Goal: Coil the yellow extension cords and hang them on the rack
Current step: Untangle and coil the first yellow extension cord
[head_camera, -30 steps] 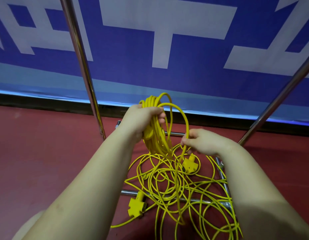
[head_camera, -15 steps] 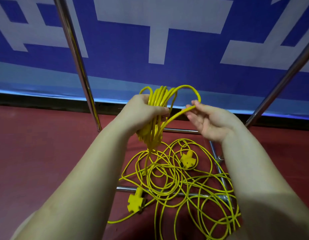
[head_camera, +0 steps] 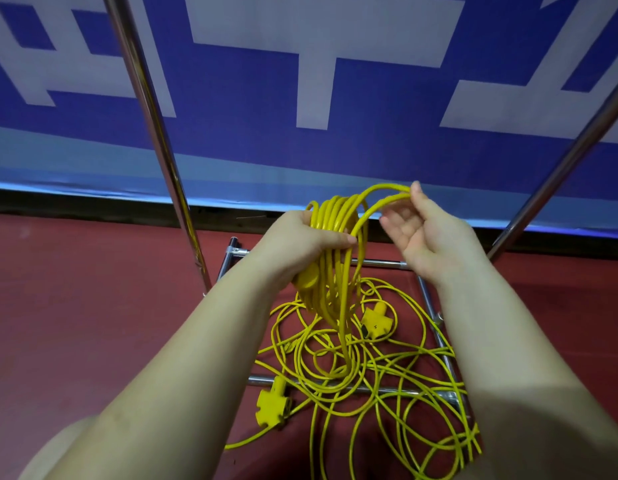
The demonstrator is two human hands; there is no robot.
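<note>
My left hand [head_camera: 300, 240] grips a bundle of yellow extension cord loops [head_camera: 335, 216], held upright above the floor. The newest loop arches to the right and lies against a raised fingertip of my right hand [head_camera: 429, 237], whose palm faces me with the fingers loosely spread. From the bundle a strand drops into a tangled pile of loose yellow cord [head_camera: 335, 368] on the rack's base. Two yellow socket blocks lie in that pile, one [head_camera: 375, 323] near the middle and one [head_camera: 271, 403] at the lower left.
The chrome rack has a left upright [head_camera: 155, 133] and a right upright [head_camera: 560, 161] rising on either side of my hands, with low base bars [head_camera: 380, 263] under the cord. A blue and white banner [head_camera: 231, 116] stands behind. The floor [head_camera: 93, 306] is dark red.
My right hand let go of the strand low over the pile, rose and carried a new loop up to the bundle. The left hand rose slightly with the bundle, which gained a loop.
</note>
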